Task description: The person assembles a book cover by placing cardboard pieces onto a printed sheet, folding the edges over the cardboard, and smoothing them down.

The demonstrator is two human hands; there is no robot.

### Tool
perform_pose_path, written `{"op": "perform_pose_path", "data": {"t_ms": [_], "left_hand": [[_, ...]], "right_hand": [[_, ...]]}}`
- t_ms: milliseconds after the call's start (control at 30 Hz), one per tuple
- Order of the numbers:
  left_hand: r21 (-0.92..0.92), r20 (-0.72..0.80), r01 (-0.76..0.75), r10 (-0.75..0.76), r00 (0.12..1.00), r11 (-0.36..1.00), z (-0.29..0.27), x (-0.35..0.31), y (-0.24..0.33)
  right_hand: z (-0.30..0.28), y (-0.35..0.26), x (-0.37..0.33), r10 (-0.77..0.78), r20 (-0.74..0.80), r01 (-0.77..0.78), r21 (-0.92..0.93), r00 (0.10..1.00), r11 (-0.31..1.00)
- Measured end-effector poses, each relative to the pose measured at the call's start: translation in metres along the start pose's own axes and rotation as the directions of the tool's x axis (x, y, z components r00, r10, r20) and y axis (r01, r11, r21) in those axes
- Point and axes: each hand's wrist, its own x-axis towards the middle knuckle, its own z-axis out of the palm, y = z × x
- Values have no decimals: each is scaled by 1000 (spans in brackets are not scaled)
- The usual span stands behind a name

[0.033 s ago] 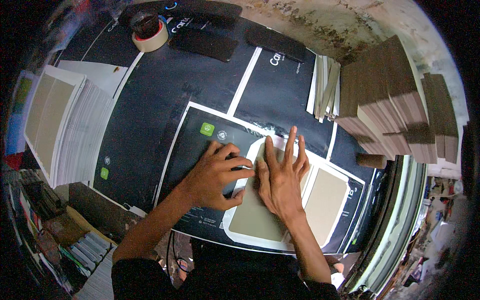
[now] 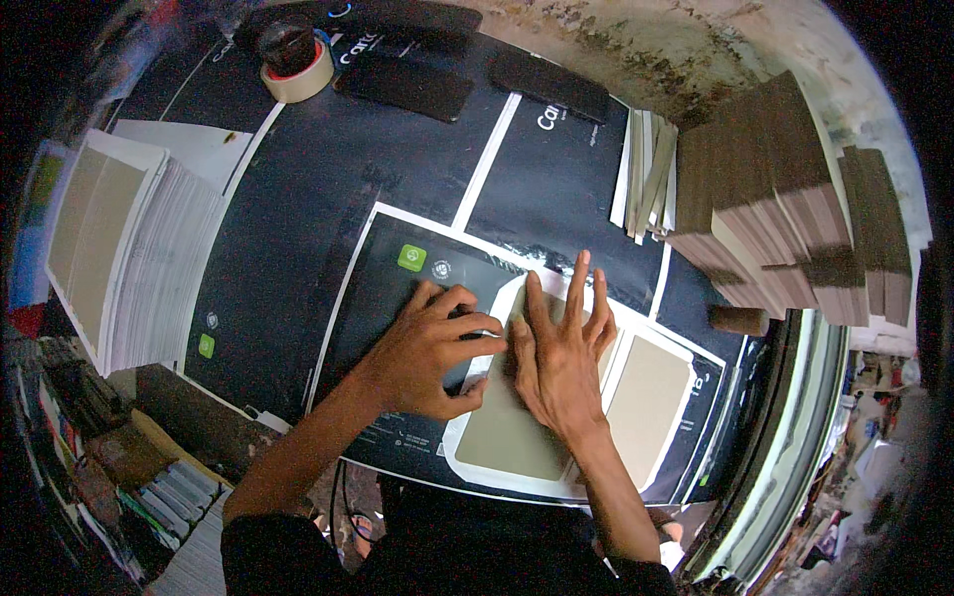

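A white sheet (image 2: 527,484) with cut corners lies in front of me, bearing two grey-beige boards side by side: a left board (image 2: 507,432) and a right board (image 2: 651,402). My right hand (image 2: 561,372) rests over the left board and the strip between the boards, fingers stretched out toward the far edge. At the sheet's left edge is my left hand (image 2: 427,348), its fingers bent and apart, thumb away from the fingers, nothing visible in it. Beneath is a black printed sheet (image 2: 363,298) with a white border and a green mark.
A tall stack of grey boards (image 2: 765,189) stands at the far right, beside thin strips (image 2: 651,174). On the left is a pile of paper-edged covers (image 2: 164,258). A tape roll (image 2: 298,79) lies far left, and a brown cylindrical piece (image 2: 738,320) sits near the right edge.
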Motion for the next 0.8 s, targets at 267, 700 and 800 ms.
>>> {"op": "perform_pose_path", "data": {"t_ms": [267, 700, 800], "left_hand": [[9, 3, -16, 16, 1000, 1000, -1, -3, -4], [4, 50, -2, 1, 999, 1000, -4, 3, 0], [30, 61, 1, -3, 998, 1000, -5, 2, 0]], "right_hand": [[-14, -7, 2, -122, 78, 119, 41, 989, 992], [1, 16, -1, -55, -24, 54, -11, 998, 998], [1, 11, -1, -61, -44, 63, 56, 997, 996]]}}
